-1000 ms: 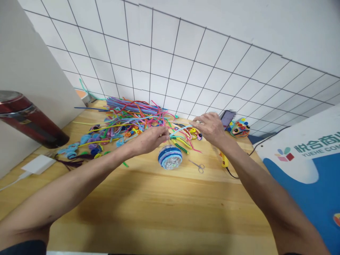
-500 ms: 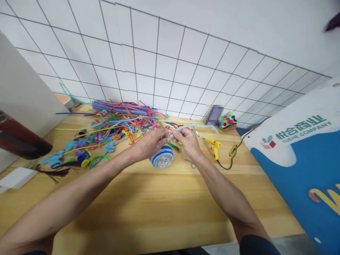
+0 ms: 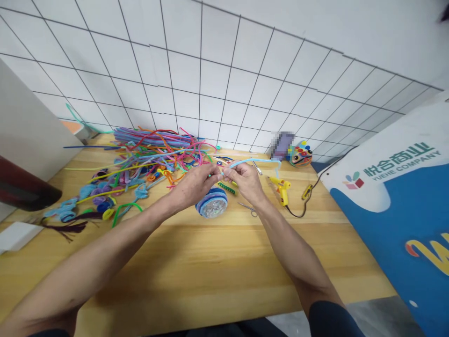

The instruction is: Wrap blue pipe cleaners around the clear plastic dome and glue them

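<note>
My left hand (image 3: pixel 196 182) and my right hand (image 3: pixel 244 180) meet over the wooden table (image 3: pixel 210 262), both pinched on a light blue pipe cleaner (image 3: pixel 256 161) that arches off to the right. Just below my hands sits a round ball wound in blue and purple pipe cleaners (image 3: pixel 211 203). A green coiled pipe cleaner (image 3: pixel 226 187) lies beside it.
A big heap of coloured pipe cleaners (image 3: pixel 150 152) fills the back left. Small scissors (image 3: pixel 249 209), a yellow glue gun (image 3: pixel 281 187) with its cord, and a colourful craft figure (image 3: pixel 300 154) lie to the right. A dark red bottle (image 3: pixel 24 187) stands at left.
My right hand drew back from the far right side and joined my left on the light blue pipe cleaner. The view shifted to the right and down.
</note>
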`<act>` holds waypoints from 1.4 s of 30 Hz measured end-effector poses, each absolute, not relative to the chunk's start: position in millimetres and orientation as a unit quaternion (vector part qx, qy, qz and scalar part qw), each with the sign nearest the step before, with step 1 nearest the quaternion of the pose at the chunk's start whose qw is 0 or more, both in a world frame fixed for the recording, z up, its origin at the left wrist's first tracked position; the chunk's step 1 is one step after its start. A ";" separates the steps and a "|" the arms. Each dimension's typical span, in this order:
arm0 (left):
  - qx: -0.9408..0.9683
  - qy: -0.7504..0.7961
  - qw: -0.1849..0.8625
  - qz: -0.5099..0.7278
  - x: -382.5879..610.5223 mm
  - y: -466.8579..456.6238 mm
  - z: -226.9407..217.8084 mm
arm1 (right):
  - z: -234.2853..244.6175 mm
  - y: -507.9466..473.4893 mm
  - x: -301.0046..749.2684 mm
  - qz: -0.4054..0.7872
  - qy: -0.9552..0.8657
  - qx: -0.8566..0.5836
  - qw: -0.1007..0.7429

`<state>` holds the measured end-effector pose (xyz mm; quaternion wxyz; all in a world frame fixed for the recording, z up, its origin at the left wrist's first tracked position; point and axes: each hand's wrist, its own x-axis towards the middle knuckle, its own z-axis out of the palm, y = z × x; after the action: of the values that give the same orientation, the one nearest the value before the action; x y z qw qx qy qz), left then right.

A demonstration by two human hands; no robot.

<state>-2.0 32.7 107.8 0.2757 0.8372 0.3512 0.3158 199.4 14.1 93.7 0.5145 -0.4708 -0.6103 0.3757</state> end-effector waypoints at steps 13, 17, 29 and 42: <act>0.837 0.330 0.324 0.293 -11.4 34.7 112.8 | 91.1 18.3 199.4 0.412 -0.605 -0.441 0.520; 0.848 0.321 0.331 0.262 -11.8 35.6 112.2 | 89.8 15.3 199.3 0.360 -0.629 -0.465 0.507; 0.809 0.332 0.382 0.298 -21.6 39.6 110.0 | 91.2 9.3 193.4 0.342 -0.603 -0.487 0.531; 0.820 0.337 0.319 0.336 -17.9 33.7 106.5 | 91.5 8.8 196.3 0.322 -0.644 -0.463 0.517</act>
<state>-17.9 33.7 106.5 0.3192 0.8196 0.3370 0.3359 196.3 8.8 91.5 0.5166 -0.4634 -0.6438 0.3223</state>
